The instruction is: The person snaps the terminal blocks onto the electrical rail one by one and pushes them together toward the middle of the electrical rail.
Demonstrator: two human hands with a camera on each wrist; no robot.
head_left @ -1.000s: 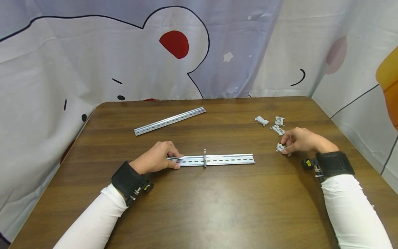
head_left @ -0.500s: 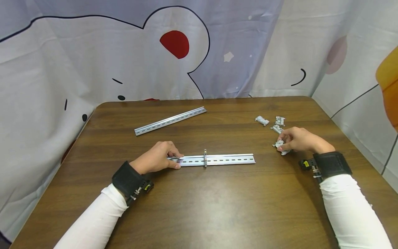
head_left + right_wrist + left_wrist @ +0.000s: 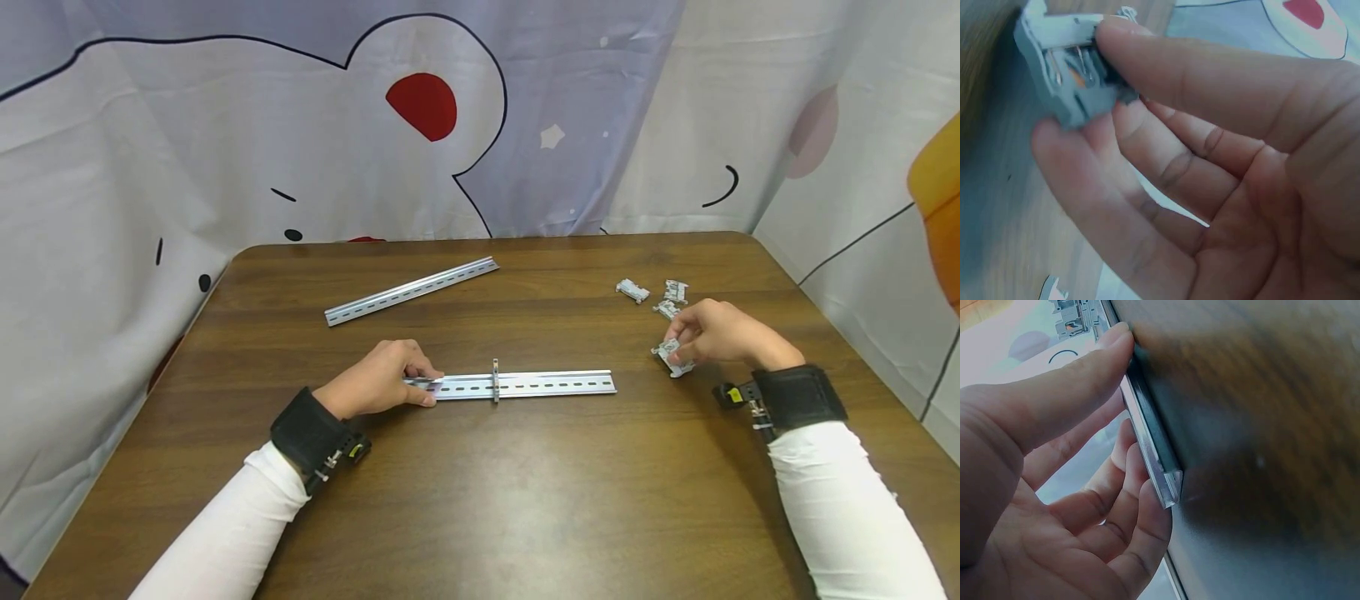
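A slotted metal DIN rail [image 3: 555, 384] lies across the middle of the table. My left hand [image 3: 382, 379] grips its left end, thumb on the near edge and fingers along the far edge, as the left wrist view shows. One terminal block [image 3: 496, 381] stands upright across the rail, right of that hand. At the right, my right hand [image 3: 723, 335] pinches a grey terminal block [image 3: 1072, 69] between thumb and fingers; metal clips and an orange spot show in its open side. Just beyond this hand lie three more terminal blocks, the nearest one [image 3: 667, 309] partly overlapped by the fingers.
A second DIN rail [image 3: 411, 291] lies slanted at the back left of the wooden table [image 3: 480, 500]. Two loose terminal blocks, one at left [image 3: 632, 290] and one at right [image 3: 676, 291], lie at the back right. A printed curtain [image 3: 225, 150] hangs behind the table.
My right hand has pinched the terminal block and shifted it slightly left, turning it so more of it shows. The left hand and the rail have stayed in place.
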